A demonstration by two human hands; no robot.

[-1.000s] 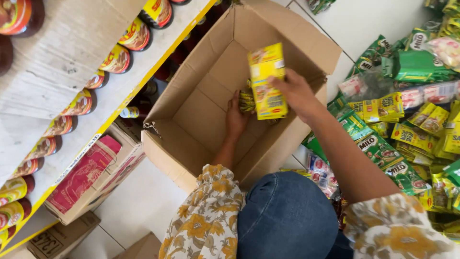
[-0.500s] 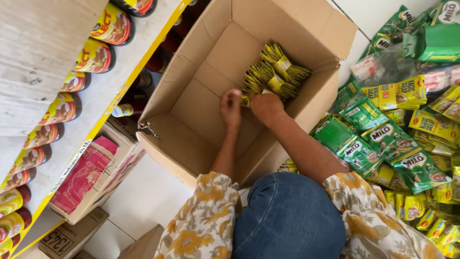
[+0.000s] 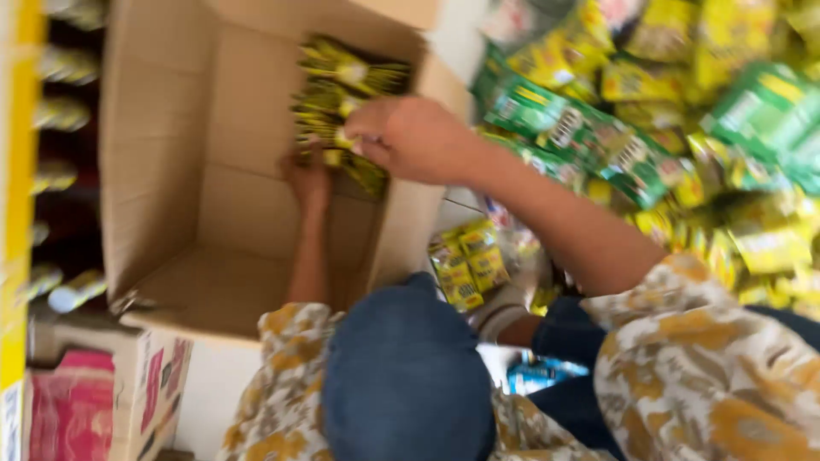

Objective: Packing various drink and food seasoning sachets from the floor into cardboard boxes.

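We see a plain brown cardboard box (image 3: 196, 196), matte and creased, lying open on its side. Glossy yellow-and-green sachets (image 3: 342, 94) are stacked against its back wall. Our right hand (image 3: 410, 137) has its fingers (image 3: 363, 141) curled shut on the stack's front edge. Our left hand (image 3: 307, 175) presses the stack from below; motion blur hides how its fingers sit. More crinkly foil packets (image 3: 666, 119) lie heaped just beside the box.

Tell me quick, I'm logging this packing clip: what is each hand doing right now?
Left hand: inside the cardboard box, at the stacked yellow sachets; grip cannot be told.
Right hand: curled at the sachets; blur hides whether it grips any.
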